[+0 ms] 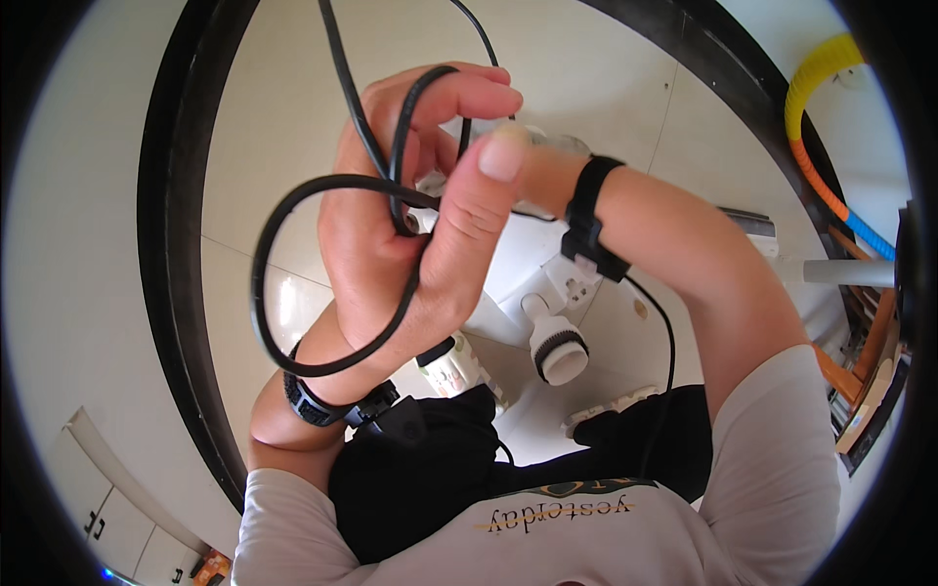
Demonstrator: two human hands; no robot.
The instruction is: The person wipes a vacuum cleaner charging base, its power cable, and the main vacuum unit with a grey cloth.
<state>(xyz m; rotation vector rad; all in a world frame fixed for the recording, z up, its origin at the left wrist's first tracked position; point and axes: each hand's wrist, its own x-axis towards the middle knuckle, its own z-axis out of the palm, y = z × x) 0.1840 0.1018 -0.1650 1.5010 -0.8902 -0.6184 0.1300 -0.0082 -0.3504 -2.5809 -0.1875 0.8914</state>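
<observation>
My left hand (410, 212) is raised close to the camera with a black cable (272, 227) looped around it. The cable runs over the fingers and between thumb and palm, and one wide loop hangs past the wrist. My right hand (546, 174) reaches in from the right behind my left thumb. Its fingers are mostly hidden, so what it holds cannot be seen. Some clear, crinkled plastic (568, 143) shows just beyond it. Below the hands stands a white appliance body (524, 253), partly covered. A white brush nozzle (558, 355) with dark bristles is beside it.
Pale floor tiles (286, 146) lie inside a curved black edge (176, 220). A grey tube (846, 272), wooden furniture (843, 373) and a yellow, orange and blue hoop (799, 124) are at right. White cabinets (121, 505) stand lower left. A thin black cord (670, 329) hangs from the right wrist strap (590, 220).
</observation>
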